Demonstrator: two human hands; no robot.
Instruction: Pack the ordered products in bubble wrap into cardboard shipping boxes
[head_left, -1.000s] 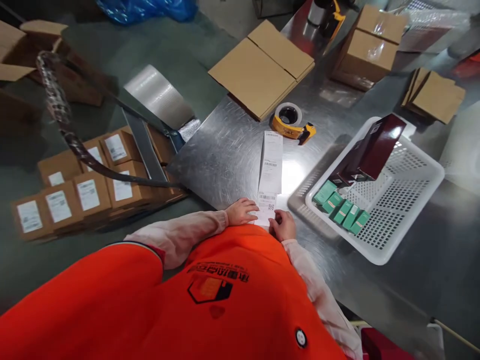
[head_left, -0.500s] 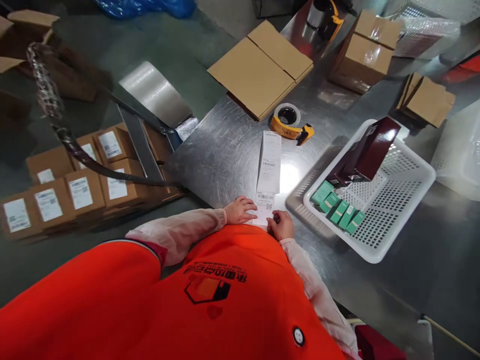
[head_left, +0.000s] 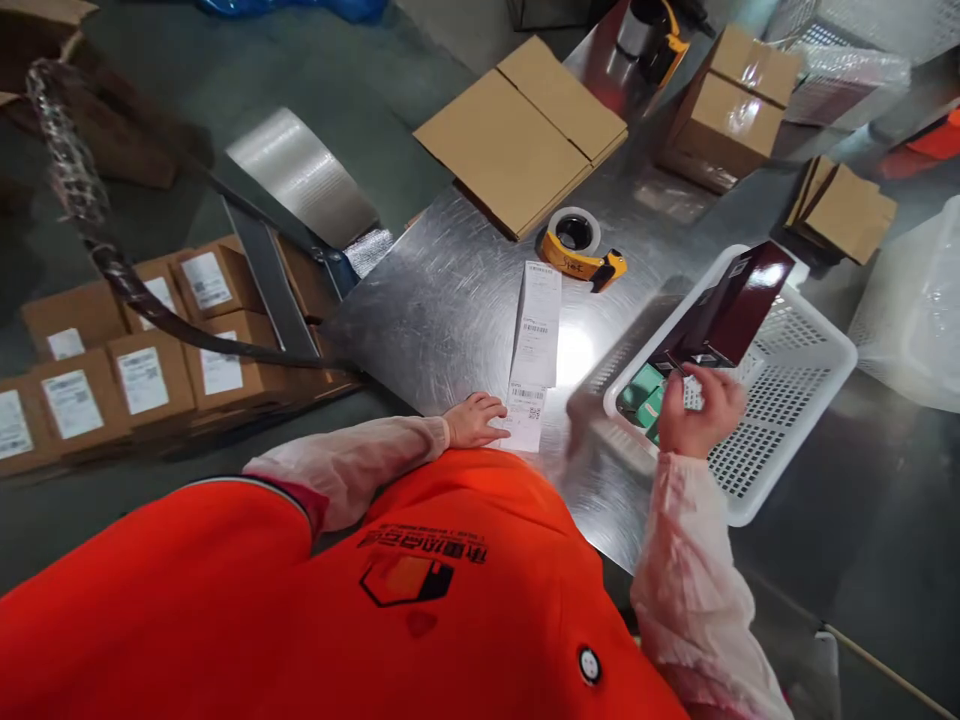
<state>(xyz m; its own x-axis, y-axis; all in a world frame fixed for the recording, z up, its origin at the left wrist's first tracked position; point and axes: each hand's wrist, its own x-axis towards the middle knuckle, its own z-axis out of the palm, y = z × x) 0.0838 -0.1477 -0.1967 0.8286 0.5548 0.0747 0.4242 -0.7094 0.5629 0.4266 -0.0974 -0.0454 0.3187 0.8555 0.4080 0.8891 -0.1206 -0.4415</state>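
Note:
A folded strip of printed labels (head_left: 536,330) lies on the metal table (head_left: 450,300). My left hand (head_left: 477,420) rests with spread fingers on the lower left edge of the strip. Over the white basket (head_left: 814,440) is my right hand (head_left: 701,408), its fingers bent together beside a dark red box (head_left: 750,305); what they hold, if anything, is too small to make out. Small green boxes (head_left: 641,392) in the basket are partly covered by this hand.
Beyond the strip lie a yellow tape dispenser (head_left: 581,262) and flat cardboard (head_left: 517,135). A taped carton (head_left: 731,110) stands at the back right. Labelled cartons (head_left: 142,380) and a curved, wrapped bar (head_left: 142,295) are at the left.
My right hand has left the bottom of the label strip and moved right, over the basket. My left hand has stayed at the strip.

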